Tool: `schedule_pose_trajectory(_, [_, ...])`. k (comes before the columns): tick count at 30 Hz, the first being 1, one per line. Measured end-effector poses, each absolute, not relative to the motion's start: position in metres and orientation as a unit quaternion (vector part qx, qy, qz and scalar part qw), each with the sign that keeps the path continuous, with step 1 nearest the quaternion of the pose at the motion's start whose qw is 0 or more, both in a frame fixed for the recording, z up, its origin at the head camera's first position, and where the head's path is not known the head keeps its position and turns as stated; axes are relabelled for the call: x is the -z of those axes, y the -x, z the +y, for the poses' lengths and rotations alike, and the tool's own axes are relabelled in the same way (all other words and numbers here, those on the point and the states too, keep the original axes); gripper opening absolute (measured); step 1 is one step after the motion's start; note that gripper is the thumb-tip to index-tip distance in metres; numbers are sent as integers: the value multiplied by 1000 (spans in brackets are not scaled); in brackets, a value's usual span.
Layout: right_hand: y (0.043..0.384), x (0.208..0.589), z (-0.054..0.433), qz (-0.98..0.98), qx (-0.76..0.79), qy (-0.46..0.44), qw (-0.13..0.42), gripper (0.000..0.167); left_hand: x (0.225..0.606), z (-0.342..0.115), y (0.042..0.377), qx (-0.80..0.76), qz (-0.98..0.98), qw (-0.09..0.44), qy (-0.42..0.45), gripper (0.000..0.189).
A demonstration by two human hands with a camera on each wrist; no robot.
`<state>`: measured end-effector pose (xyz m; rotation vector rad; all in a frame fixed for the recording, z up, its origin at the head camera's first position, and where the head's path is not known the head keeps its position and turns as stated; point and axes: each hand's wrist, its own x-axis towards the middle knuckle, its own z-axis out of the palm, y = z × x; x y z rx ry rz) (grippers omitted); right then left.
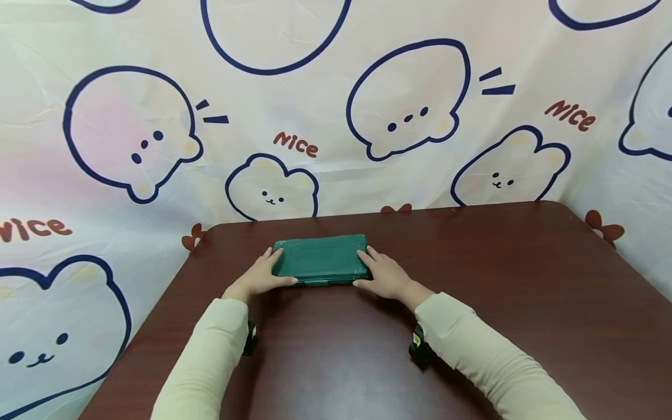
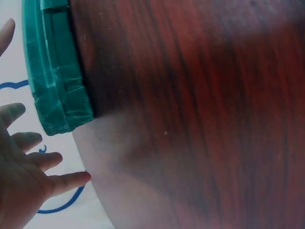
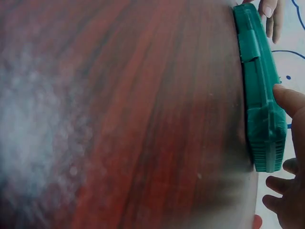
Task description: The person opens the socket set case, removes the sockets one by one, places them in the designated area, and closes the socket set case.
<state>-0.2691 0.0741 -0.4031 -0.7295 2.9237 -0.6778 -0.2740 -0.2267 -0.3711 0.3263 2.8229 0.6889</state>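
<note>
A flat green plastic case lies closed on the brown table, with a latch on its near side and ribbed ends. My left hand is at the case's left end, its fingers spread and fairly straight. In the left wrist view, that hand's fingers stand apart beside the case's end. At the right end is my right hand, also with spread fingers. Its thumb lies against the case's edge in the right wrist view. Whether every fingertip touches the case is hard to tell.
The dark wood table reaches back to a pale curtain printed with bear heads and "Nice". The case sits close to the table's far edge. Black wrist cameras hang under both pale sleeves.
</note>
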Motion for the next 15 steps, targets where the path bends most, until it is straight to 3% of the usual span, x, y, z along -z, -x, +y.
schedule_pose_trajectory(15, [281, 409, 67, 949, 226, 219, 29, 68, 381, -224, 285, -251, 957, 102, -100, 92])
